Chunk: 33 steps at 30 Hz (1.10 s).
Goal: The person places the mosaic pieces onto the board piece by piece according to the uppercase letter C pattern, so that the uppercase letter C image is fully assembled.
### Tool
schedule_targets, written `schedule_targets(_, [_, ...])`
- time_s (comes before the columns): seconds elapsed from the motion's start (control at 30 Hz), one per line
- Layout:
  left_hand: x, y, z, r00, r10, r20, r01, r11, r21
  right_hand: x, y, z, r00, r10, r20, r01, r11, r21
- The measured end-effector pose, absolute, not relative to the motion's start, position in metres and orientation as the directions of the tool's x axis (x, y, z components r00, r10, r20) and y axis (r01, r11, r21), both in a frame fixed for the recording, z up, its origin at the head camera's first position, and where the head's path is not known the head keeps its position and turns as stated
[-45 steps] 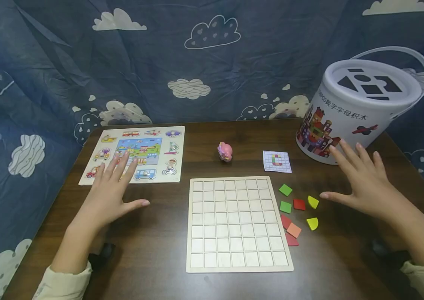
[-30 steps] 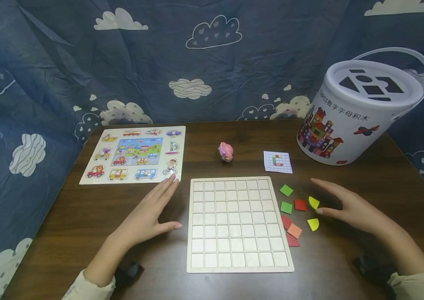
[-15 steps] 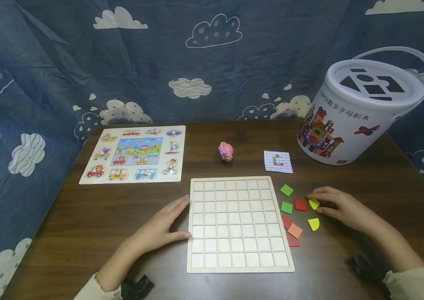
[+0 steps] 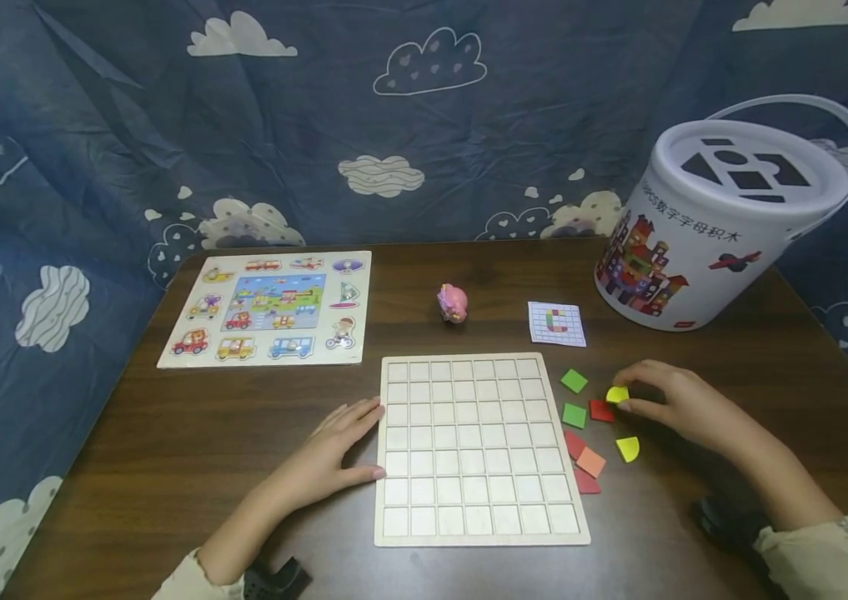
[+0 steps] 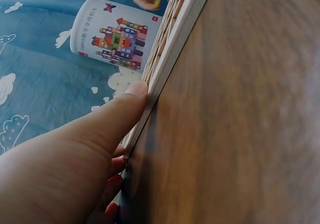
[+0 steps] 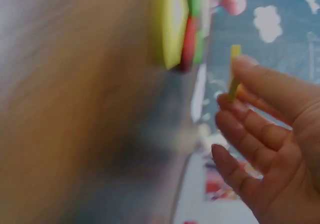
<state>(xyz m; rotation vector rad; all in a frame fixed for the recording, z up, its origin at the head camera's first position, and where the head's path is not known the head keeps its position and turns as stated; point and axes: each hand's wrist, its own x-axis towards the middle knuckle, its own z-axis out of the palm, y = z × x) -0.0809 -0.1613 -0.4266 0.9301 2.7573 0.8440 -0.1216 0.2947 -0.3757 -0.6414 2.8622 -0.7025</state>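
Note:
A pale wooden grid board (image 4: 478, 451) lies flat on the table. At its left edge rests my left hand (image 4: 324, 460); the thumb and fingertips touch the rim, as the left wrist view also shows. My right hand (image 4: 689, 407) pinches a yellow quarter-circle tile (image 4: 616, 395) between thumb and fingers. In the right wrist view the tile (image 6: 234, 74) appears edge-on, lifted off the table. Close by lie a red square tile (image 4: 600, 410), a second yellow quarter-circle (image 4: 628, 450), green tiles (image 4: 574, 415), an orange tile (image 4: 590, 462) and reddish pieces (image 4: 586, 482) beside the board.
Behind the tiles lies a small card (image 4: 557, 324) with a coloured grid pattern. A white bucket (image 4: 716, 242) with shape holes in its lid stands at the back right. A pink toy (image 4: 453, 302) and a picture puzzle (image 4: 266, 308) sit further left.
Both hands have come down from above the table. The left moved right to the board's edge; the right took hold of the upper yellow tile and shifted it slightly left and away.

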Motion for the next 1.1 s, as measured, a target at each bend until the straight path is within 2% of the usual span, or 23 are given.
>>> schedule_targets(0.27, [-0.08, -0.161, -0.428, -0.803, 0.591, 0.083, 0.544, 0.668, 0.508, -0.13, 0.241, -0.352, -0.845, -0.485, 0.225, -0.527, 0.682, -0.508])
schedule_targets(0.5, [-0.08, -0.161, -0.429, -0.798, 0.596, 0.095, 0.56, 0.674, 0.482, -0.142, 0.18, -0.346, -0.76, -0.557, 0.334, -0.637, 0.537, -0.553])
schedule_targets(0.77, [-0.081, -0.161, -0.429, -0.805, 0.586, 0.091, 0.556, 0.692, 0.462, -0.153, 0.126, -0.37, -0.764, -0.582, 0.278, -0.592, 0.462, -0.661])
schedule_targets(0.97, [-0.081, -0.16, -0.43, -0.81, 0.579, 0.092, 0.548, 0.692, 0.469, -0.162, 0.116, -0.394, -0.773, -0.611, 0.17, -0.543, 0.5, -0.675])
schedule_targets(1.1, [-0.08, -0.16, -0.429, -0.813, 0.575, 0.09, 0.541, 0.69, 0.481, -0.167, 0.115, -0.406, -0.755, -0.646, 0.113, -0.542, 0.518, -0.662])
